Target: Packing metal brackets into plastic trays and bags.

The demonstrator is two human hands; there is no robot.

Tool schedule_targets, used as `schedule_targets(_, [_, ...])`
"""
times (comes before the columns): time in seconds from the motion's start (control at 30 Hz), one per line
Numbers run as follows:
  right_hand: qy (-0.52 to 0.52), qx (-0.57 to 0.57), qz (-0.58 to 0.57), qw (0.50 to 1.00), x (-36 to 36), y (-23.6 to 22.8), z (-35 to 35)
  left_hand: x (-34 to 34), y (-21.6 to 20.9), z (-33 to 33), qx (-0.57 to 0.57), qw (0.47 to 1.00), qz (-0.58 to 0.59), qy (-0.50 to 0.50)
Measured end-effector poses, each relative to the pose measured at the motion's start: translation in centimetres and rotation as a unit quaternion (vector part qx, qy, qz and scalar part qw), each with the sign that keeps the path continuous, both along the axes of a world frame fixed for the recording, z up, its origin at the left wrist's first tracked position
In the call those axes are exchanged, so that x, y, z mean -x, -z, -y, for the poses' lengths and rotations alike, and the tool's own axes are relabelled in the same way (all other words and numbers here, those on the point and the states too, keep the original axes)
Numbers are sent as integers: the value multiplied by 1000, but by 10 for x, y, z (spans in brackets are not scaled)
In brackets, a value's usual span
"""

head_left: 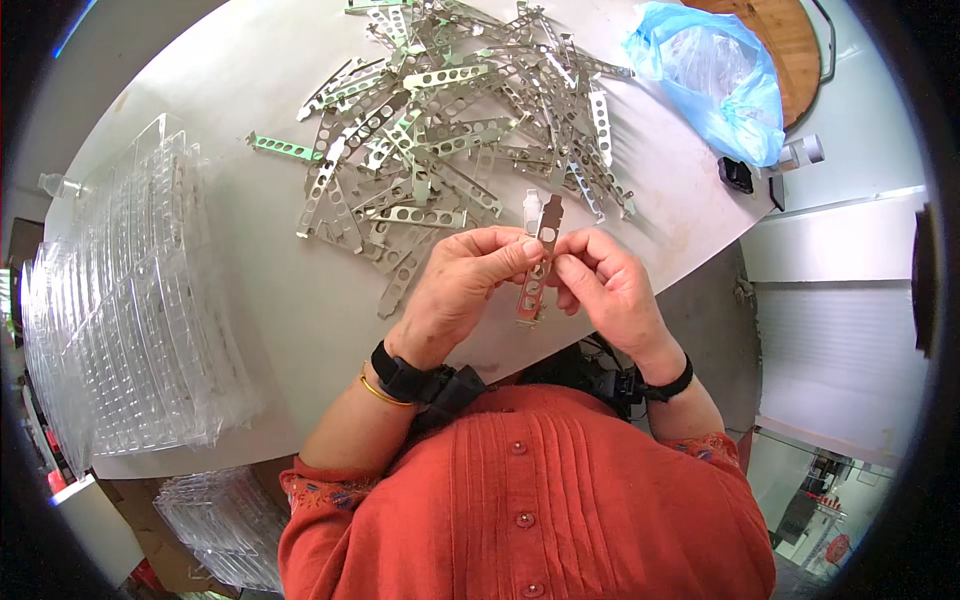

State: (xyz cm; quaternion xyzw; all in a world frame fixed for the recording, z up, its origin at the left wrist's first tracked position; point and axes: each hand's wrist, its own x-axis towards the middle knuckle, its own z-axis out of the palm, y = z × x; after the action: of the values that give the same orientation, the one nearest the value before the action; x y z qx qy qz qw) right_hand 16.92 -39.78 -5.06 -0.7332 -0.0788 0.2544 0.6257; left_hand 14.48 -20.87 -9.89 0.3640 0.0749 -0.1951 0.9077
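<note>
Pinching metal strips nearside of the pile, with left hand and right hand in nearly closed grip; probably light, stiff, slick; best held by edges.

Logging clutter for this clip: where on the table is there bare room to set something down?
Bare tabletop lies between the see-through plastic trays and the pile of metal brackets; a smaller patch sits between the pile, the blue bag and the right hand. Crowded: the far middle, under the brackets, and the left edge.
</note>
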Motion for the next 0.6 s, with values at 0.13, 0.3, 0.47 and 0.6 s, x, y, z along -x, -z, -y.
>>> schedule_targets(0.13, [-27,-7,9,1000,-1,0,2,1,-2,4,-39,999,19,-13])
schedule_targets(0.3, [-39,18,-17,999,0,-1,-1,0,-7,3,-41,999,33,11])
schedule_targets(0.47, [-26,-43,-38,998,-1,-6,2,-1,6,5,-61,995,47,-59])
schedule_targets(0.6, [-10,-65,-18,998,-4,-5,7,-2,1,5,-36,996,30,-69])
